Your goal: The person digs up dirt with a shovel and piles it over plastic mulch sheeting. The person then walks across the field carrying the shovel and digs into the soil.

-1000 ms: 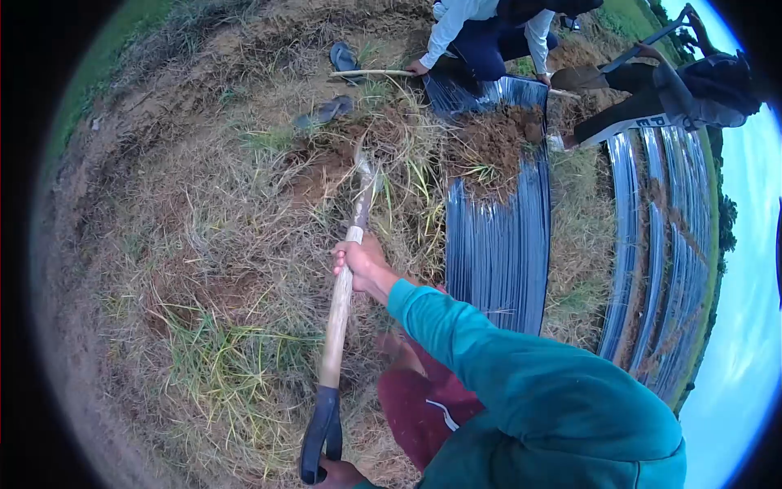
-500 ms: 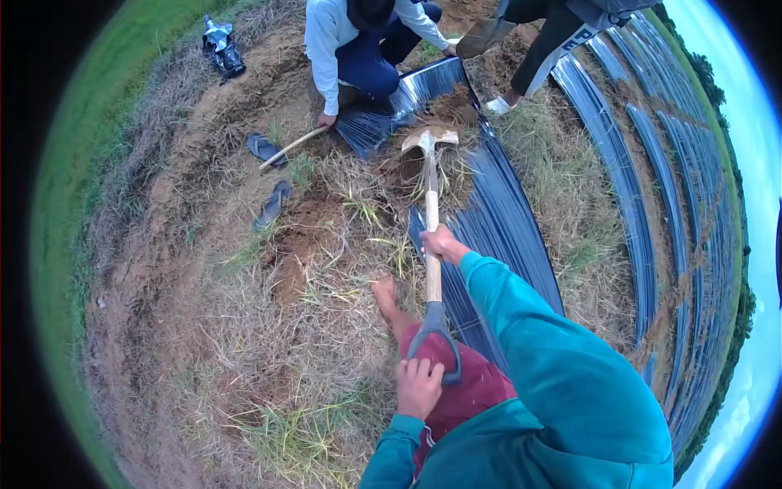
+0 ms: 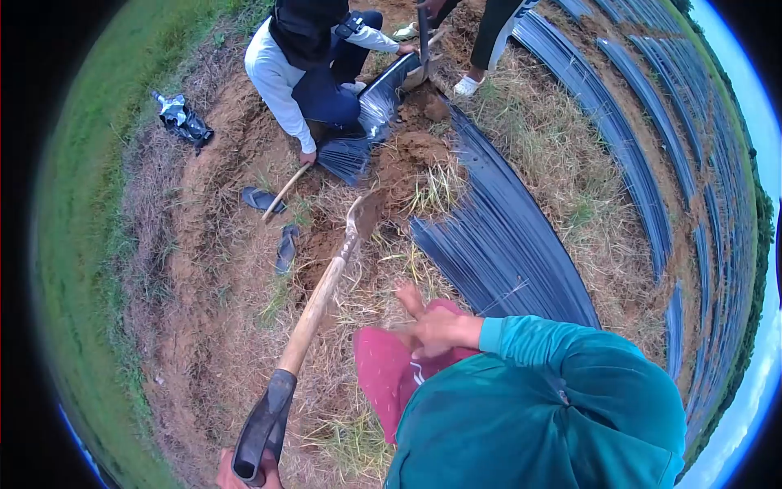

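"Where is the shovel (image 3: 314, 316)?"

"It slants across the grass, its black grip low at the left and its blade up by the loose soil (image 3: 414, 163). I can't tell if the blade touches the ground."

"What does the left hand (image 3: 269, 473) do?"

"It is closed around the grip, partly cut off by the bottom edge of the view."

"And the right hand (image 3: 440, 331)?"

"Off the shaft, loosely open, with nothing visible in it. It is over the red shorts (image 3: 381, 367), though blur hides whether it touches them."

"What is near the blade?"

"Two dark sandals (image 3: 287, 248) lie to its left. To its right, black sheet (image 3: 521, 253) covers a strip of ground, with soil over part of it."

"Anyone else?"

"A crouching person (image 3: 281, 81) has one hand on a stick (image 3: 285, 192) and the other by the sheet's far end. Someone in dark trousers (image 3: 491, 37) and white shoes stands just beyond, near a second shovel (image 3: 423, 41)."

"And at the far left?"

"A shiny black bag (image 3: 186, 126) beside the green grass."
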{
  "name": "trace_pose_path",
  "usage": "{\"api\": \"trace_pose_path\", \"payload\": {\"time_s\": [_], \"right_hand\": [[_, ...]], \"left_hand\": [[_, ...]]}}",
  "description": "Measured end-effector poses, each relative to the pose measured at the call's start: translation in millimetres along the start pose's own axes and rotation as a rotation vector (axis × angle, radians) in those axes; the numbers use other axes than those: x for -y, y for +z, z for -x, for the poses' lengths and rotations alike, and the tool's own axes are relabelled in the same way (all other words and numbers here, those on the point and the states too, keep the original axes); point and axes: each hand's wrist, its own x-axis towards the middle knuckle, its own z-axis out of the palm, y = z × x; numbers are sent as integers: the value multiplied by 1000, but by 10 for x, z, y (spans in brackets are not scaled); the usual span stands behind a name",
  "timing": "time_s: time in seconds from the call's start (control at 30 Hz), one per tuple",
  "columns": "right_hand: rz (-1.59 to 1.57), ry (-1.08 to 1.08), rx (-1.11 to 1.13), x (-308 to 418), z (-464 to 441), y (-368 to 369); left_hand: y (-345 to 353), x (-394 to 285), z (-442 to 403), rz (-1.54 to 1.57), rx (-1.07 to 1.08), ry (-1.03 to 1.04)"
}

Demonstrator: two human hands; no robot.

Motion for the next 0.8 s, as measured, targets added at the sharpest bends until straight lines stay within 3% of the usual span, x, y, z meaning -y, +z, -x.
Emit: {"api": "trace_pose_path", "payload": {"time_s": [0.03,0.1,0.13,0.2,0.27,0.33,0.43,0.6,0.8], "right_hand": [[248,38,160,-82,128,118],[85,148,204,-202,255,411],[26,128,123,-244,334,348],[-104,89,-52,-162,427,137],[-263,179,-178,117,610,-125],[-407,168,-231,417,921,-383],[-428,190,-210,632,1137,-582],[-511,174,-287,766,1056,-851],[-564,231,-379,626,803,-1262]], "left_hand": [[-268,355,-41,85,29,-137],[-447,809,-245,288,55,-405],[-392,684,-441,275,25,-515],[-344,1216,-674,129,-67,-584],[-283,1337,-1013,122,57,-610],[-181,1601,-1225,-27,212,-589],[-56,1740,-1518,107,149,-764],[277,1701,-1795,-56,374,-505],[849,1174,-2190,-54,447,-404]]}}
